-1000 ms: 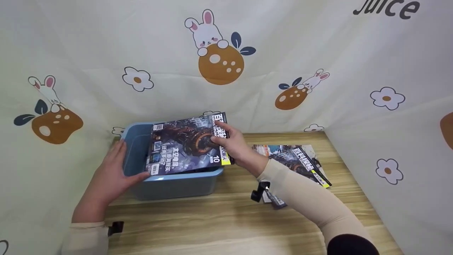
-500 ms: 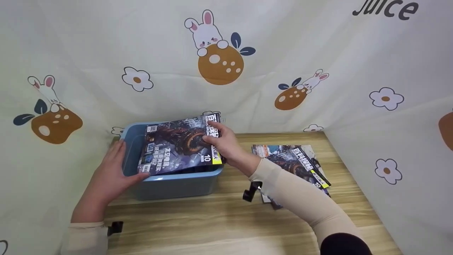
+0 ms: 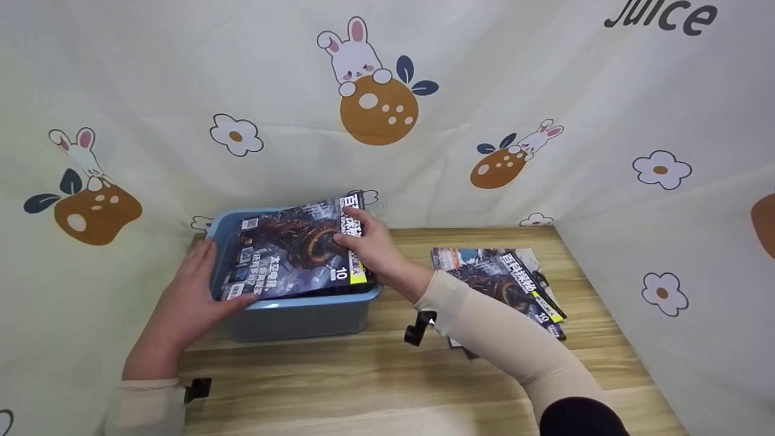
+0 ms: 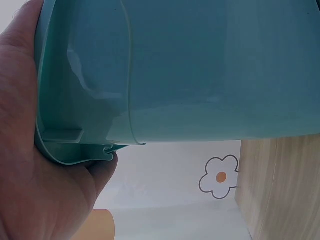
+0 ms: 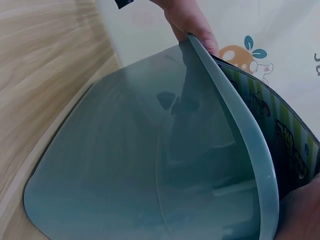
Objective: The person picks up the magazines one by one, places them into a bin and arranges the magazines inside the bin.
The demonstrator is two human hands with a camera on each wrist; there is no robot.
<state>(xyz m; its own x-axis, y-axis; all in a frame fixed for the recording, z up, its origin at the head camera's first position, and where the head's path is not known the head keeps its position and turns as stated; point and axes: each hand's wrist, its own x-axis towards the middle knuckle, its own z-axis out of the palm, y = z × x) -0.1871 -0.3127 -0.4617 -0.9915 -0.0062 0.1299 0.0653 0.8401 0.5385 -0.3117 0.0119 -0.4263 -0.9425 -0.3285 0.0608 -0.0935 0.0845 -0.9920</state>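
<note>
A blue plastic bin [image 3: 296, 321] stands at the left of the table. My left hand [image 3: 184, 309] grips its left front corner; in the left wrist view the fingers of that hand [image 4: 25, 150] curl round the rim. Over the bin's mouth lies a dark magazine [image 3: 290, 242] with an orange ring on its cover, tilted, its left side down inside the rim. My right hand [image 3: 384, 257] pinches its right edge, thumb on the cover. From the right wrist view, the striped back of the magazine [image 5: 280, 120] shows above the bin's rim. The bin's contents are mostly hidden beneath it.
Several magazines [image 3: 508, 290] lie in an uneven pile on the wooden table [image 3: 339, 387], right of the bin and partly behind my right forearm. A pale printed cloth [image 3: 424, 181] hangs close behind the bin and on both sides.
My right hand has moved left and slightly down with the magazine, which now sits further over and into the bin. The left hand has stayed on the rim.
</note>
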